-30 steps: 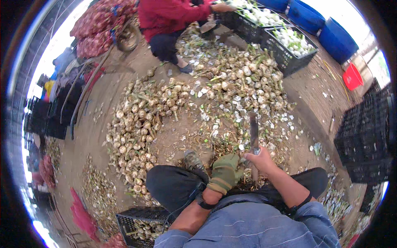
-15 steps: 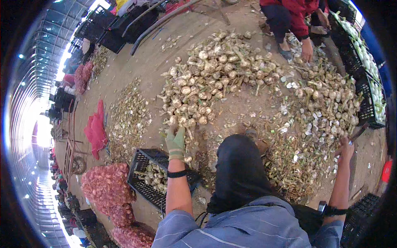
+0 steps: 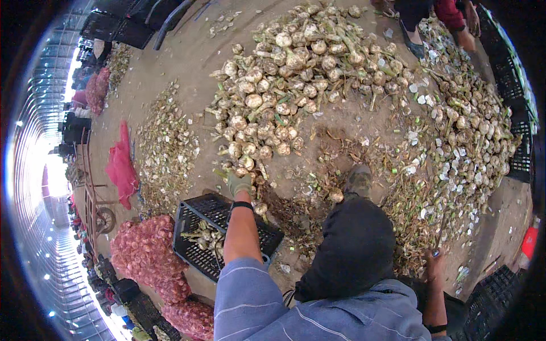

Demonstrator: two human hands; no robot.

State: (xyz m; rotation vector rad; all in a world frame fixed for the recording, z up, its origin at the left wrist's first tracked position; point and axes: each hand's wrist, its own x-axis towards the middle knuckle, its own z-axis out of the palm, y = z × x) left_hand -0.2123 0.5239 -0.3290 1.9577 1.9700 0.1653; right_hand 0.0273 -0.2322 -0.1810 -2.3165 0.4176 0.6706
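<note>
My left hand (image 3: 239, 184), in a pale green glove, reaches to the near left end of a large heap of garlic bulbs (image 3: 296, 74) with stems on. Its fingers curl round a garlic bulb (image 3: 243, 170) there and are partly hidden among the bulbs. My right hand (image 3: 435, 266) is bare and low at the right, closed on the handle of a knife. The thin blade points away from me and is hard to make out against the scraps. Under my left forearm stands a black plastic crate (image 3: 193, 250) with some trimmed garlic in it.
Red net sacks of garlic (image 3: 145, 250) lie at the left, near a pink net (image 3: 122, 165) and a hand cart (image 3: 94, 199). Stem scraps (image 3: 409, 193) cover the floor by my right knee. A person (image 3: 424, 17) crouches at the far right beside a second garlic heap (image 3: 472, 136) and black crates (image 3: 520, 142).
My view has shifted. My left hand has curled its fingers in at the heap's edge. My right hand has drawn back toward me with the knife, away from the right-hand heap.
</note>
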